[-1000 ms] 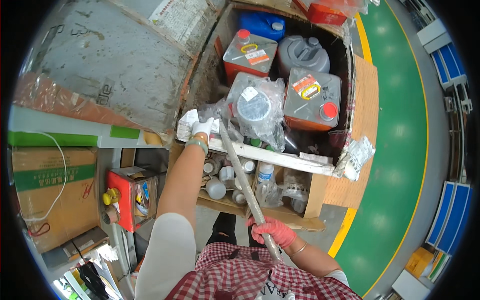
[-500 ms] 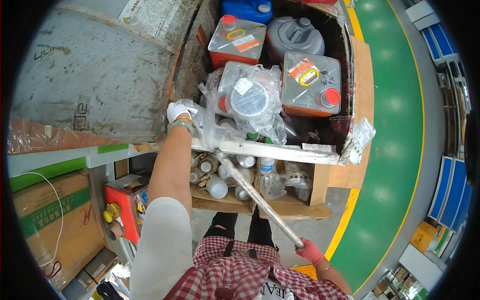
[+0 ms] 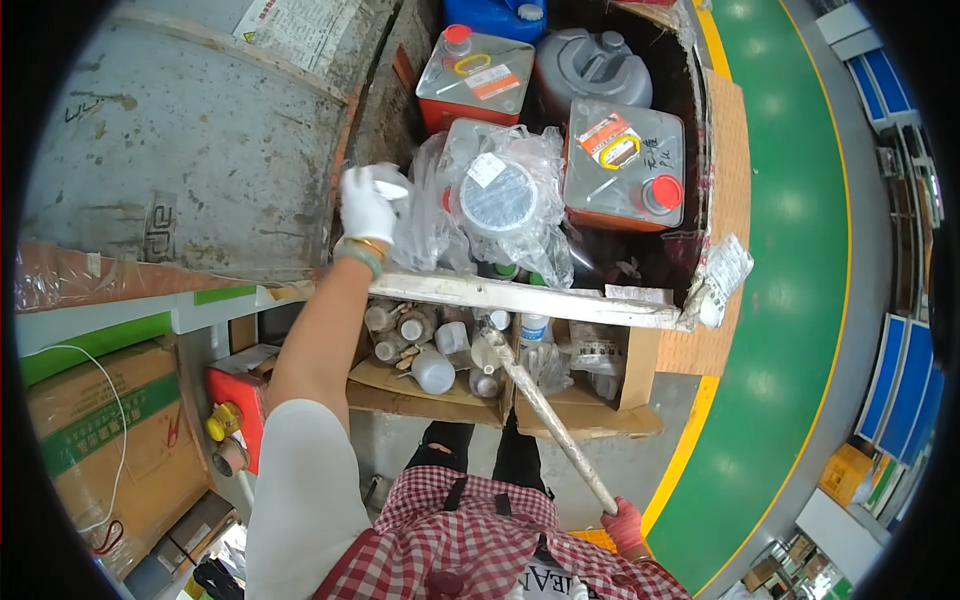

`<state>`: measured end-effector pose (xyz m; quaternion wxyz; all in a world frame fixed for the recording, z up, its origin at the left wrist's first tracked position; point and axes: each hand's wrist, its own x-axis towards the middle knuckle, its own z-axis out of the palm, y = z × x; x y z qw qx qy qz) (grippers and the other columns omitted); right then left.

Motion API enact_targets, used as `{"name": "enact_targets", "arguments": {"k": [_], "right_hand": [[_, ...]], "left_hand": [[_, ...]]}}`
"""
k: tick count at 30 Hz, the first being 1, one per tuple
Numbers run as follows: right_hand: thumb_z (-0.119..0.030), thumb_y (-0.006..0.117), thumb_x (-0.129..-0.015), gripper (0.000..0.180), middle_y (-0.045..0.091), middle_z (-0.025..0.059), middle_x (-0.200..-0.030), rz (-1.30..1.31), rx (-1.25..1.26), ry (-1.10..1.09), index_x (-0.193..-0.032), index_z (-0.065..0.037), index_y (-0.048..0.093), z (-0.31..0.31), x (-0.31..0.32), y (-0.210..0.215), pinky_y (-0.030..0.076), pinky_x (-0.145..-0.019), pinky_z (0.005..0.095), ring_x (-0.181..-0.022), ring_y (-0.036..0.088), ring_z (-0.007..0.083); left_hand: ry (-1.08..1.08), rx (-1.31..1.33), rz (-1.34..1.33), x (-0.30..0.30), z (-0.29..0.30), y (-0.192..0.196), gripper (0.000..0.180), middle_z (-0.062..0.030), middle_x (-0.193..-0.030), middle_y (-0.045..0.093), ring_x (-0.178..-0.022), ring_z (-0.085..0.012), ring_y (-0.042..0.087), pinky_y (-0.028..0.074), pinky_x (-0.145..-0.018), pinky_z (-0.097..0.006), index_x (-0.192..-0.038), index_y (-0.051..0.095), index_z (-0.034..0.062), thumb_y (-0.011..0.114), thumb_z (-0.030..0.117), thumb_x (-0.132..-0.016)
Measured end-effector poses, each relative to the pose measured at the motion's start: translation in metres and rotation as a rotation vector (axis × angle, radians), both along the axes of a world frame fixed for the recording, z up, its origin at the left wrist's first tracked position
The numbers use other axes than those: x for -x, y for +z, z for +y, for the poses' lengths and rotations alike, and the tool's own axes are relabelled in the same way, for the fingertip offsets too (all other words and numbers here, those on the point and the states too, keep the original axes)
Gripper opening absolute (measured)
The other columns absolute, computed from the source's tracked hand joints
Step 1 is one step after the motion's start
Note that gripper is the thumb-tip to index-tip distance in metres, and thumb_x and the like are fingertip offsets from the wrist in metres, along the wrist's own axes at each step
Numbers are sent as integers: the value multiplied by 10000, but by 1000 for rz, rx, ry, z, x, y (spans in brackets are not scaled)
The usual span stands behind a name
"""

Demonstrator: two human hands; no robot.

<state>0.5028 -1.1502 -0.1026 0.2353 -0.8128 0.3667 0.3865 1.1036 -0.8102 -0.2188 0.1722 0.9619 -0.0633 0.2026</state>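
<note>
Standing by the wooden crate (image 3: 735, 150), the person should lift slowly: the left hand (image 3: 366, 203) has fingers clamped on the clear plastic bag (image 3: 500, 195) among the canisters, while the right hand (image 3: 624, 524) grips the long stick (image 3: 548, 420) low.

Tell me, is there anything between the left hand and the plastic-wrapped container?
Only the clear plastic wrap. The left hand grips its loose edge beside the wrapped container; nothing else visible stands between them.

Wrapped tin (image 3: 497, 196) before jerrycans (image 3: 622, 165), above bottles (image 3: 432, 345)
</note>
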Motion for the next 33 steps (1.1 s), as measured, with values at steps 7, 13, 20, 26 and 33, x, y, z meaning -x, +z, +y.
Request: {"name": "enact_targets", "arguments": {"k": [7, 13, 20, 26, 33], "right_hand": [[-39, 593, -620, 129, 573, 154, -695, -393, 214, 22, -742, -79, 583, 3, 32, 12, 462, -580, 433, -662, 564, 368], [-39, 616, -649, 121, 574, 157, -702, -592, 186, -241, -759, -60, 571, 39, -41, -16, 458, -577, 407, -651, 565, 354], [-160, 679, -778, 167, 575, 58, -697, -912, -145, -592, -796, -34, 570, 47, -221, -49, 440, -581, 290, -624, 499, 105], [-163, 677, -772, 274, 555, 28, -750, -1057, -322, -585, -997, -27, 600, 53, -410, -40, 433, -635, 258, -696, 488, 86], [-265, 701, -740, 350, 583, 151, -931, -1009, -185, -298, -979, -38, 584, 67, -505, -78, 444, -722, 370, -798, 568, 301]], "left_hand": [[-560, -588, 1238, 28, -17, -48, 448, -208, -1176, 540, -1155, -335, 467, 364, -971, -410, -1184, 555, 81, 462, 335, -826], [-444, -497, 1322, 16, -36, -117, 474, -152, -1286, 484, -1161, -322, 481, 372, -982, -381, -1218, 537, 97, 447, 363, -836], [-257, -90, 901, -10, -18, -112, 265, -93, -980, 650, -840, -236, 630, 499, -713, -354, -1031, 620, 54, 499, 208, -853], [130, 1592, 1195, 15, -56, -24, 357, -69, -1029, 595, -906, -197, 563, 450, -732, -342, -1086, 548, 75, 544, 365, -879], [194, 1686, 1205, 21, -80, -19, 309, -20, -1027, 601, -932, -186, 543, 372, -787, -343, -1103, 555, 168, 579, 359, -862]]}}
